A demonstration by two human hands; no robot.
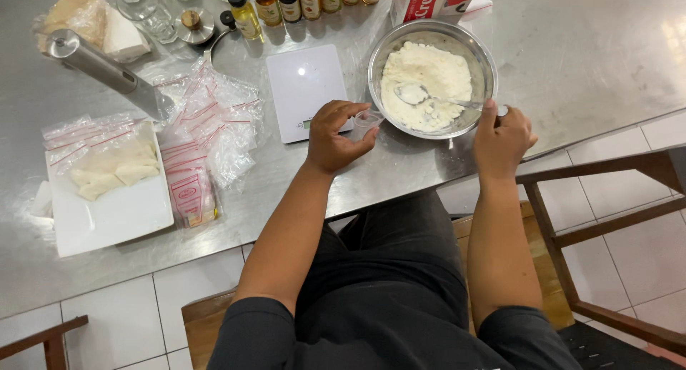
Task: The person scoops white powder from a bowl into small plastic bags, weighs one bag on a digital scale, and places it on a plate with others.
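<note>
Stainless-steel worktop (pixel 593 48), seen from above, left to right. At nine o'clock, one white rectangular tray (pixel 107 213) bearing pale dough pieces, beside a loose heap of clear zip bags (pixel 211 120); one white digital kitchen scale (pixel 304 87) just left of centre. The left hand (pixel 336 134) is closed around one small clear plastic cup (pixel 366 121), light and probably easily crushed, best held at the sides. At one o'clock, one round steel mixing bowl (pixel 486 62) of white powder; the right hand (pixel 504 137) pinches the handle of one metal spoon (pixel 418 93), stiff and likely slippery.
</note>
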